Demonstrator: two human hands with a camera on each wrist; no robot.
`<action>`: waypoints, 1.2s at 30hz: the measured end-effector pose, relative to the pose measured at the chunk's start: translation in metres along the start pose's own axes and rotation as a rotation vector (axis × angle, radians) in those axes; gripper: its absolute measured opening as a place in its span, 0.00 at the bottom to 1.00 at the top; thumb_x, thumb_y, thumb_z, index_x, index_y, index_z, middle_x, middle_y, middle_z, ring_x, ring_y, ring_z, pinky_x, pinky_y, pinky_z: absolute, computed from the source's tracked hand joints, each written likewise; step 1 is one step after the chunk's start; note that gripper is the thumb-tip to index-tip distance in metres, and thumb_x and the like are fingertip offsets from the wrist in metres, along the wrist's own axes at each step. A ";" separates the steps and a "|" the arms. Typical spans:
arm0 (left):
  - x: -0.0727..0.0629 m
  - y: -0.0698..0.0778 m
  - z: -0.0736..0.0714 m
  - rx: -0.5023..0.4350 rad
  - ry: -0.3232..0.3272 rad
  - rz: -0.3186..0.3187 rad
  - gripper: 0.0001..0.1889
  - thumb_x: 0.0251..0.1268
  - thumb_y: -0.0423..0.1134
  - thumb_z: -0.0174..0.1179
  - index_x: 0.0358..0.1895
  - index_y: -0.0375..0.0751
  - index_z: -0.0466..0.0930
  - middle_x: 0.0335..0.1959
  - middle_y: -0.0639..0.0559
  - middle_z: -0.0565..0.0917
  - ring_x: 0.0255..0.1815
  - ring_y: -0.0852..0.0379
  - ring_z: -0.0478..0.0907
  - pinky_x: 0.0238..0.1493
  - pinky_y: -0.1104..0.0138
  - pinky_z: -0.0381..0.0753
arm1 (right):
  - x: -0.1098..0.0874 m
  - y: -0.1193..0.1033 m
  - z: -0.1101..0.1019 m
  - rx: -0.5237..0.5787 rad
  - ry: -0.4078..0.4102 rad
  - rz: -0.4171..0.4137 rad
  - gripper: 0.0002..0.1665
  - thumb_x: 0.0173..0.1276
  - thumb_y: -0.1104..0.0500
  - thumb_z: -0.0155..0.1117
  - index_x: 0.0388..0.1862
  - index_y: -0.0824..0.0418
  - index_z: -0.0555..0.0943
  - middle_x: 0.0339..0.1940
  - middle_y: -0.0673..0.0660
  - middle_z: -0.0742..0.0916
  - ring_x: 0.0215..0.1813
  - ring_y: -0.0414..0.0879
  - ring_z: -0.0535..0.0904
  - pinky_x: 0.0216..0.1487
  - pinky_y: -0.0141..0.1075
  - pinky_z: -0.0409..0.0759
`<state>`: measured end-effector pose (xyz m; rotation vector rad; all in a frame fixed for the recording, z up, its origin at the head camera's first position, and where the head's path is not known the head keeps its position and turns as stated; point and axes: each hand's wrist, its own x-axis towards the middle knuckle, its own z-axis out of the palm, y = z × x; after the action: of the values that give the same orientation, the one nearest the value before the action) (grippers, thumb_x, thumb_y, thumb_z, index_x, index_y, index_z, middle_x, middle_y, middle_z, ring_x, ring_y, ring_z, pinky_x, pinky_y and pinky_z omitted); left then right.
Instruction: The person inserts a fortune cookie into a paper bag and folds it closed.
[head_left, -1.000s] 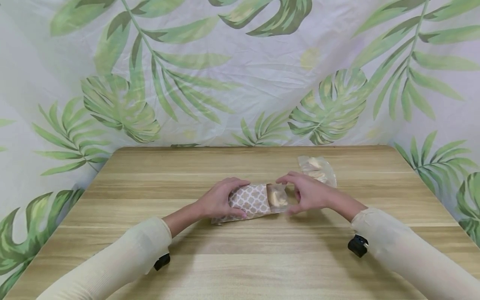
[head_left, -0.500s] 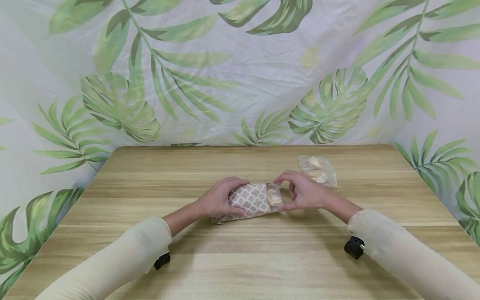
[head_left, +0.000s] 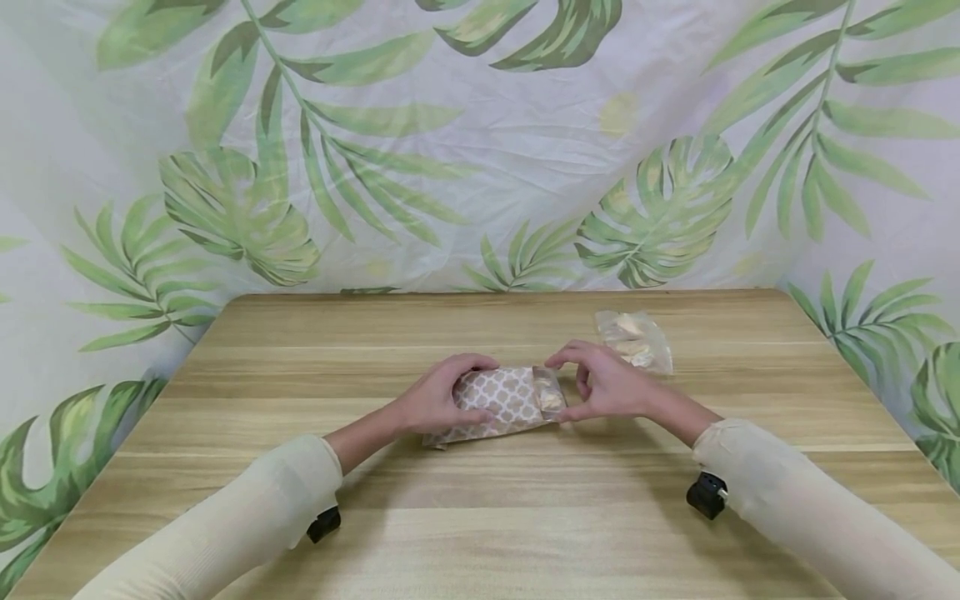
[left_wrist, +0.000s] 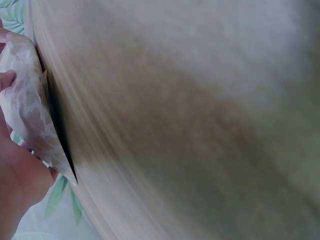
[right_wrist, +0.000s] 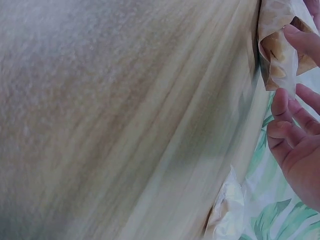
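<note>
A paper bag [head_left: 510, 393] with a tan and white lattice pattern lies on its side on the table. My left hand [head_left: 438, 396] grips its closed end, thumb on the near side and fingers along the far side. From the mouth on the right pokes a clear plastic packet [head_left: 550, 398] of pale yellowish pieces. With index finger and thumb at its two corners, my right hand [head_left: 609, 382] holds this packet at the opening. In the right wrist view the bag's brown inner paper shows around the packet [right_wrist: 282, 65]. The left wrist view shows the bag [left_wrist: 37, 115] bulging in my grip.
Behind my right hand a second clear packet [head_left: 637, 340] of pale pieces lies on the wood-grain table [head_left: 487, 533]. A leaf-print cloth [head_left: 487, 167] hangs at the table's back edge. Black wrist cameras [head_left: 707, 496] hang under both cream sleeves.
The packet has slid left, deeper into the paper bag, with my right hand moving left along with it. My left hand keeps its grip in the same place.
</note>
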<state>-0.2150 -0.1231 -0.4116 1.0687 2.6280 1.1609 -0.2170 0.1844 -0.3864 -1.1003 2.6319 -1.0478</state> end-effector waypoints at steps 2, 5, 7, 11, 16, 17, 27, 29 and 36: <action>0.000 0.001 0.000 -0.008 0.003 0.004 0.35 0.55 0.45 0.75 0.66 0.35 0.76 0.64 0.42 0.81 0.67 0.44 0.76 0.72 0.48 0.70 | 0.000 0.000 0.000 0.005 0.001 0.002 0.40 0.48 0.58 0.88 0.59 0.69 0.81 0.50 0.59 0.84 0.23 0.34 0.75 0.29 0.31 0.77; 0.000 0.001 0.000 -0.018 0.004 0.011 0.34 0.56 0.44 0.75 0.65 0.35 0.76 0.63 0.43 0.81 0.67 0.45 0.75 0.72 0.49 0.70 | 0.001 0.001 0.001 0.013 0.001 0.005 0.41 0.47 0.58 0.88 0.60 0.69 0.81 0.51 0.60 0.83 0.23 0.34 0.75 0.29 0.31 0.77; 0.000 0.002 0.000 -0.029 0.002 0.013 0.33 0.56 0.43 0.75 0.65 0.36 0.77 0.63 0.44 0.81 0.67 0.46 0.75 0.73 0.50 0.70 | 0.001 0.001 0.000 0.020 0.000 0.008 0.41 0.47 0.58 0.88 0.60 0.69 0.81 0.52 0.60 0.83 0.23 0.34 0.75 0.29 0.31 0.77; 0.001 0.002 0.000 -0.046 -0.002 0.013 0.33 0.56 0.42 0.76 0.64 0.36 0.77 0.63 0.44 0.81 0.68 0.46 0.75 0.73 0.50 0.69 | 0.002 0.001 0.000 0.020 -0.002 0.006 0.42 0.46 0.58 0.88 0.60 0.70 0.81 0.54 0.61 0.84 0.23 0.35 0.76 0.27 0.30 0.77; 0.001 0.000 0.000 -0.042 -0.003 0.010 0.33 0.55 0.42 0.76 0.64 0.36 0.77 0.63 0.44 0.81 0.68 0.46 0.75 0.74 0.51 0.69 | 0.003 0.001 0.000 0.030 0.012 0.009 0.42 0.46 0.57 0.89 0.60 0.70 0.82 0.54 0.62 0.85 0.24 0.36 0.76 0.27 0.30 0.77; 0.001 0.000 0.000 -0.041 -0.004 0.010 0.33 0.55 0.43 0.76 0.64 0.36 0.77 0.62 0.44 0.81 0.67 0.46 0.75 0.74 0.51 0.69 | 0.003 0.001 0.000 0.036 0.016 0.012 0.42 0.46 0.57 0.89 0.60 0.69 0.82 0.53 0.62 0.86 0.24 0.37 0.76 0.27 0.30 0.77; 0.002 0.001 0.000 -0.041 -0.003 0.015 0.33 0.55 0.42 0.77 0.64 0.36 0.77 0.62 0.45 0.82 0.67 0.47 0.76 0.73 0.51 0.70 | 0.005 0.000 0.007 0.048 0.038 0.025 0.42 0.48 0.55 0.89 0.61 0.68 0.82 0.53 0.59 0.85 0.25 0.39 0.75 0.26 0.30 0.75; 0.002 0.001 0.000 -0.040 -0.004 0.018 0.33 0.55 0.42 0.77 0.63 0.36 0.77 0.62 0.44 0.82 0.66 0.47 0.76 0.72 0.50 0.70 | 0.006 -0.001 0.008 0.051 0.038 0.034 0.43 0.47 0.54 0.89 0.61 0.68 0.81 0.53 0.59 0.84 0.26 0.40 0.76 0.27 0.30 0.76; 0.002 0.000 0.000 -0.030 -0.003 0.020 0.33 0.55 0.43 0.77 0.63 0.36 0.77 0.62 0.45 0.82 0.67 0.47 0.76 0.73 0.51 0.70 | 0.002 -0.002 0.005 0.052 0.043 0.027 0.44 0.49 0.53 0.88 0.62 0.71 0.80 0.56 0.62 0.85 0.29 0.45 0.80 0.39 0.39 0.81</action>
<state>-0.2165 -0.1217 -0.4115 1.0932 2.5943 1.1976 -0.2154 0.1796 -0.3888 -1.0399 2.6281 -1.1403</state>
